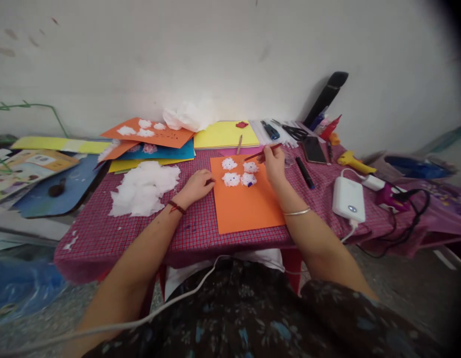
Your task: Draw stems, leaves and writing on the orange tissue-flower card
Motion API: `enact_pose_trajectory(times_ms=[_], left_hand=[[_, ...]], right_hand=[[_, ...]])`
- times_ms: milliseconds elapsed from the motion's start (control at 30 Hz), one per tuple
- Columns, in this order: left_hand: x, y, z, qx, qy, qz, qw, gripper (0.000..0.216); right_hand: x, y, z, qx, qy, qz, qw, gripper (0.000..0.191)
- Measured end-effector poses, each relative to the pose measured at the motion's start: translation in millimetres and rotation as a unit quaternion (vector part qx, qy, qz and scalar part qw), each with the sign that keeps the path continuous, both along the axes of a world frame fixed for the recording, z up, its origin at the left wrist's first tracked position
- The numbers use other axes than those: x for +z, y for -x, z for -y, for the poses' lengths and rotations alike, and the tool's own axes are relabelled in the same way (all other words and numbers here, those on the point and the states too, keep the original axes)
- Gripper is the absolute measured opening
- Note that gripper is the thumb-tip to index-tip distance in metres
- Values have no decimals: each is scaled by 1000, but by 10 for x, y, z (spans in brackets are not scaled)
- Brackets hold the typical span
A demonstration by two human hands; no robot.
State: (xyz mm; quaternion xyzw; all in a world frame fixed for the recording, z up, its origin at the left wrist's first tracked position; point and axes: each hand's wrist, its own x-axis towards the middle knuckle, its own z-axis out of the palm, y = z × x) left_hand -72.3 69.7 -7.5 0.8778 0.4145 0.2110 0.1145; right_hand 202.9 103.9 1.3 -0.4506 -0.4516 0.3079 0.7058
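Our left hand [196,185] rests curled on the table [200,233], fingertips pressing the orange sheet [248,206] at its edge, while our right hand [274,164] pinches a thin red stick [260,152] above four cotton puffs [239,172]. Farther left lies loose cotton [142,189]; scissors [294,132] sit beyond.

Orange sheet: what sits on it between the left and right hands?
Head view: four small white cotton tufts lie on the orange sheet between the left hand and the right hand, which holds a thin red stick.
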Motion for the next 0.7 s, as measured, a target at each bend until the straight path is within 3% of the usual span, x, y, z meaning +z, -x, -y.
enact_pose_trajectory(times_ms=[133, 333, 700], left_hand=[[40, 19, -12, -13, 8, -6, 1000, 16], [66, 19, -2, -18, 6, -35, 999, 18], [101, 18, 43, -13, 3, -36, 999, 17]], right_hand=[[-38, -33, 19, 5, 5, 53, 999, 27], [-66, -47, 46, 24, 12, 55, 998, 27], [-68, 44, 88, 133, 66, 43, 988, 38]])
